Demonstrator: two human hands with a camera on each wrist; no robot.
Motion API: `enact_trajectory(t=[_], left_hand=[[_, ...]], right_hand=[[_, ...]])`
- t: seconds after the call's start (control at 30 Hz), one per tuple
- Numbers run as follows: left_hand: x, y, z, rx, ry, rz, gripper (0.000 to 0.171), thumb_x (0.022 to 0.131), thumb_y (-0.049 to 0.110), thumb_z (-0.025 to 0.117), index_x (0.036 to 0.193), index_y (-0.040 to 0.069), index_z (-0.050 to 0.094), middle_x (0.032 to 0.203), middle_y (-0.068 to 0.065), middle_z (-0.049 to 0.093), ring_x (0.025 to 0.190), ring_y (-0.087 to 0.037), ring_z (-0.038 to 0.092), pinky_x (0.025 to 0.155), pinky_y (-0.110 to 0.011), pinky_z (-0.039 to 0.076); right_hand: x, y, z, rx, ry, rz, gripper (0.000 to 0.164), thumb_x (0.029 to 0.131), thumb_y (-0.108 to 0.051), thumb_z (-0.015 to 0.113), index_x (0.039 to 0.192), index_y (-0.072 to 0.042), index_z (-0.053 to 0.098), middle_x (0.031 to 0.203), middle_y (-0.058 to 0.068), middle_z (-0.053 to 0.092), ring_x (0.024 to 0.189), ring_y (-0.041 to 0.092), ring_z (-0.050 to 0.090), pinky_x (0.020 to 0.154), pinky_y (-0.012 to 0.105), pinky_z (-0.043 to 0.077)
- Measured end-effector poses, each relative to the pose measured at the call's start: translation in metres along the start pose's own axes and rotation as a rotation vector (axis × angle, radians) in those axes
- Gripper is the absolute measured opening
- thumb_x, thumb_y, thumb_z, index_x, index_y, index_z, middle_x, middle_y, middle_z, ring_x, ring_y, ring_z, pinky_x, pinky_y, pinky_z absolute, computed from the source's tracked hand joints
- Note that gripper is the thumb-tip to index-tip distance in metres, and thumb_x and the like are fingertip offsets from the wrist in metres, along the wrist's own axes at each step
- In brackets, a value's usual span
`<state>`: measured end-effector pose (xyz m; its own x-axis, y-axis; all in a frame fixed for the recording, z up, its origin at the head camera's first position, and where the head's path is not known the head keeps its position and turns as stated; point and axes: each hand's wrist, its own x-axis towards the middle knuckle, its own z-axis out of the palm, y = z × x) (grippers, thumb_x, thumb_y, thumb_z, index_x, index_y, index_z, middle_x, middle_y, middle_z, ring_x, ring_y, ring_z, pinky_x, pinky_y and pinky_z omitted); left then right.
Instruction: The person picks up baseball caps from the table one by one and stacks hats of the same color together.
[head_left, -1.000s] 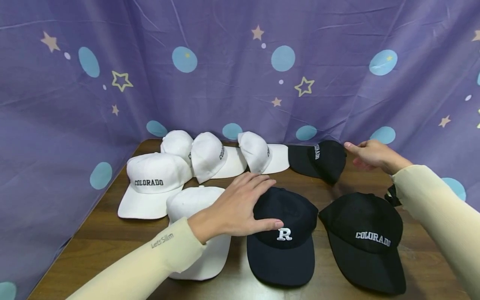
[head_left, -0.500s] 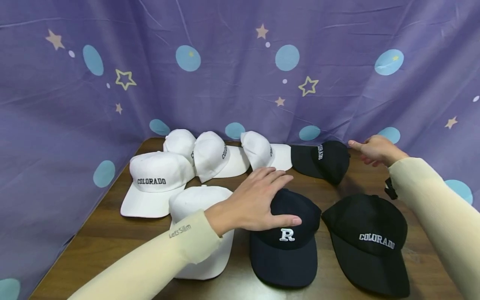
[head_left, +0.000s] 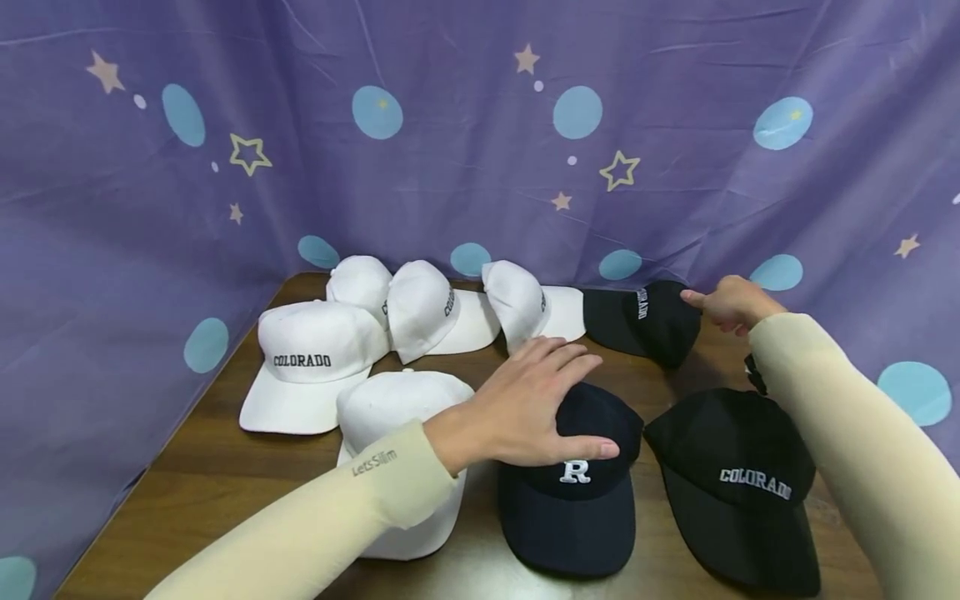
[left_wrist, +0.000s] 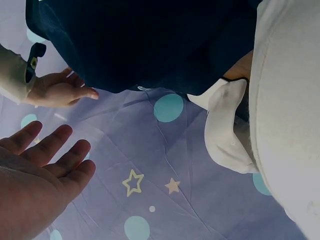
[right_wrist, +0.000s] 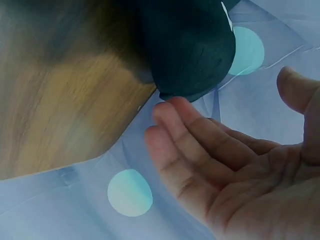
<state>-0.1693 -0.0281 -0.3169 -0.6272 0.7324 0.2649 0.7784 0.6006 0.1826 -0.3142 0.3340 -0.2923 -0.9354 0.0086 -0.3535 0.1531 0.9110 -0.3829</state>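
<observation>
My left hand [head_left: 525,408] is spread over the navy cap [head_left: 566,529] with the white R, thumb across its front panel. In the left wrist view that hand [left_wrist: 42,180] has loosely extended fingers and holds nothing. At the back right, my right hand [head_left: 729,302] is beside the black COLORADO cap [head_left: 663,329], thumb overlapping the back of its crown. The right wrist view has the same hand [right_wrist: 235,170] with relaxed fingers, tips right at the lower edge of the dark cap [right_wrist: 195,50]. Nearer the front lies another black COLORADO cap [head_left: 731,450].
White caps fill the left side: a COLORADO cap [head_left: 315,342], a cap [head_left: 358,283] behind it, and two more, a cap [head_left: 420,308] and a cap [head_left: 517,300], along the back. A white cap [head_left: 397,400] sits partly under my left forearm. Purple curtain [head_left: 480,167] borders the wooden table [head_left: 217,475].
My left hand has shifted right, farther over the navy cap. My right hand drew slightly away from the rear black cap, then came back left to its crown. The caps keep their places.
</observation>
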Motion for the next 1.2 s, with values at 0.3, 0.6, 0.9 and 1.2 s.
enact_trajectory(t=[0.3, 0.6, 0.9, 1.2], left_hand=[[-0.003, -0.002, 0.002, -0.005, 0.0, -0.004, 0.096, 0.085, 0.081, 0.056, 0.155, 0.016, 0.044, 0.158, -0.003, 0.043, 0.147, -0.024, 0.033, 0.125, -0.038, 0.02], [-0.006, -0.004, 0.003, 0.009, 0.002, -0.012, 0.095, 0.085, 0.081, 0.057, 0.154, 0.016, 0.045, 0.157, -0.003, 0.044, 0.147, -0.024, 0.034, 0.125, -0.039, 0.018], [-0.007, -0.005, 0.004, 0.02, 0.012, -0.01, 0.095, 0.085, 0.081, 0.057, 0.154, 0.016, 0.046, 0.156, -0.004, 0.045, 0.146, -0.026, 0.037, 0.125, -0.039, 0.02], [-0.007, -0.005, 0.004, 0.031, 0.018, -0.009, 0.096, 0.085, 0.081, 0.057, 0.153, 0.016, 0.046, 0.155, -0.004, 0.046, 0.146, -0.025, 0.036, 0.125, -0.038, 0.019]], right_hand=[[0.014, -0.011, 0.015, -0.052, -0.047, 0.018, 0.061, 0.109, -0.05, 0.036, 0.086, 0.004, 0.054, 0.08, 0.016, 0.054, 0.067, 0.028, 0.06, 0.059, 0.036, 0.053], [0.025, -0.014, 0.029, 0.046, -0.182, 0.044, 0.081, 0.11, -0.048, 0.028, 0.151, 0.022, 0.018, 0.143, 0.043, 0.031, 0.109, 0.047, 0.061, 0.087, 0.047, 0.059], [0.029, -0.005, 0.031, 0.288, -0.218, 0.091, 0.089, 0.111, -0.045, 0.034, 0.151, 0.021, -0.01, 0.156, 0.046, 0.004, 0.133, 0.059, 0.042, 0.103, 0.056, 0.05], [0.022, -0.002, 0.029, 0.446, -0.009, 0.099, 0.09, 0.106, -0.054, 0.04, 0.15, 0.019, 0.012, 0.128, 0.03, 0.031, 0.09, 0.032, 0.051, 0.077, 0.041, 0.052]])
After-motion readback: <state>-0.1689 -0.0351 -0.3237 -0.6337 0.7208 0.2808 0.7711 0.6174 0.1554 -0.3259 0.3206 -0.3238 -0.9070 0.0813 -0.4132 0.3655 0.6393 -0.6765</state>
